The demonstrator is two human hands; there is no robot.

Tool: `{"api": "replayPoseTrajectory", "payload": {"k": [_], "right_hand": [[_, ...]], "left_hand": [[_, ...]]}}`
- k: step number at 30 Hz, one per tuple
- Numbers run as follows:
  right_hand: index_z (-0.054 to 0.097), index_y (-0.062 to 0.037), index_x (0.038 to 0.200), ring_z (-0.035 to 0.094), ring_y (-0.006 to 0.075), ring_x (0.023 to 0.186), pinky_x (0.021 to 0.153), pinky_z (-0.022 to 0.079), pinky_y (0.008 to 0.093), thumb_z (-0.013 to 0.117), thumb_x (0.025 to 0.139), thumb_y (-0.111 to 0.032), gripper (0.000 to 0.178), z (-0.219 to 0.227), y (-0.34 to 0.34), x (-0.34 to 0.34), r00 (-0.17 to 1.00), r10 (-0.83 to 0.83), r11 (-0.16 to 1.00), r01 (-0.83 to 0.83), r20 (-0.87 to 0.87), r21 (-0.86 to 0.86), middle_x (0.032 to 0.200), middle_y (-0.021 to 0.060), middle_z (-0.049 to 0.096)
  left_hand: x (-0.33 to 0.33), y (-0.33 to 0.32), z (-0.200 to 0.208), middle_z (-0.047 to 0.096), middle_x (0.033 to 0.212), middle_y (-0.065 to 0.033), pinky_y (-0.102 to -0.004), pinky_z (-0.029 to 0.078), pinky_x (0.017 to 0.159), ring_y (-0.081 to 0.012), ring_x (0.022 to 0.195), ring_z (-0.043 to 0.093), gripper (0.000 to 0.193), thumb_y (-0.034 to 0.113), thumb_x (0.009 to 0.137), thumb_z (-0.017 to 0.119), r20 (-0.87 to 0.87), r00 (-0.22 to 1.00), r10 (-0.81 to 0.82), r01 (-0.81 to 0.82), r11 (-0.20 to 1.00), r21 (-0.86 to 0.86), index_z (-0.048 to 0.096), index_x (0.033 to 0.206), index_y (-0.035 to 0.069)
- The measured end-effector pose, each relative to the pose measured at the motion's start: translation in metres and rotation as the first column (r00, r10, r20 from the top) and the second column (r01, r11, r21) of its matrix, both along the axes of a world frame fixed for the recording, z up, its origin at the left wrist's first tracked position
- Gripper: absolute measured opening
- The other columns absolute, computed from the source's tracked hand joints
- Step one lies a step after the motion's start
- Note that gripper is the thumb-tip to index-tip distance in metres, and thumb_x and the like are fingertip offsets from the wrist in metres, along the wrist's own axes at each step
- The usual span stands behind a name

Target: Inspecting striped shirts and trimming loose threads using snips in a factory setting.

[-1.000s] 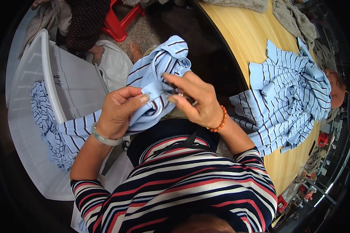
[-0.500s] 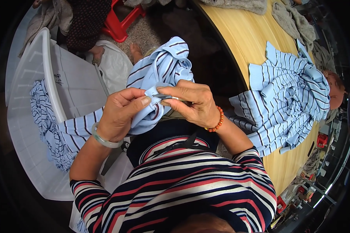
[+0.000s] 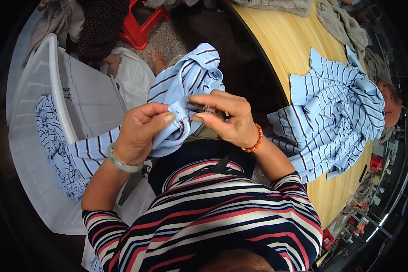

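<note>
A light blue knit garment with dark stripes [image 3: 186, 72] lies bunched over my lap, part of it trailing left. My left hand [image 3: 143, 129] pinches its plain light blue edge between thumb and forefinger, where a small pale label-like patch shows. My right hand [image 3: 226, 113] is closed on small thread snips [image 3: 194, 107], their blades blurred by motion. The snips are just right of the pinched edge; whether they touch the fabric I cannot tell.
A white plastic bin [image 3: 59, 90] with striped garments [image 3: 61, 149] stands at my left. On the right, a wooden table [image 3: 263, 31] bears more striped garments [image 3: 335, 113] and grey knits [image 3: 342, 27]. A red stool [image 3: 143, 27] and another person's feet [image 3: 158, 61] are beyond.
My right hand and the snips have shifted slightly, with the fingers opening a little and the blades lifting off the pinched edge. My left hand has stayed nearly still.
</note>
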State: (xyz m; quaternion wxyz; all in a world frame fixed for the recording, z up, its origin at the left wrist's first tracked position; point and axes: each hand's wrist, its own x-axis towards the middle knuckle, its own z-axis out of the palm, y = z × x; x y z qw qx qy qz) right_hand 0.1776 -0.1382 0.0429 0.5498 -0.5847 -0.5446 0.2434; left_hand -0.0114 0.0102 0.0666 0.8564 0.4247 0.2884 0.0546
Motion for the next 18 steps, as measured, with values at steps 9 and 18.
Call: {"api": "replayPoseTrajectory", "payload": {"k": [9,18], "right_hand": [[0.016,-0.012,0.154,0.065,0.0364,0.067,0.061,0.051,0.0435,0.084,0.069,-0.018,0.109,-0.036,0.006,0.03,0.899,-0.056,0.85,0.271,0.434,-0.452,0.072,0.0144,0.063],[0.068,-0.0158,0.109,0.067,0.0376,0.077,0.07,0.054,0.0484,0.067,0.072,-0.02,0.037,-0.092,0.048,0.055,0.875,-0.158,0.856,0.352,0.458,-0.378,0.082,0.0188,0.068]], "left_hand": [[-0.006,-0.011,0.026,0.07,0.096,-0.0123,-0.0271,0.049,0.08,-0.0166,0.087,0.065,0.013,0.001,0.085,0.07,0.109,0.799,-0.592,0.526,0.775,0.35,0.07,0.097,-0.004],[-0.002,-0.013,0.017,0.065,0.086,-0.008,-0.0252,0.047,0.075,-0.0133,0.082,0.06,0.008,0.002,0.085,0.067,-0.185,0.889,-0.418,0.397,0.505,0.767,0.066,0.092,-0.002]]}}
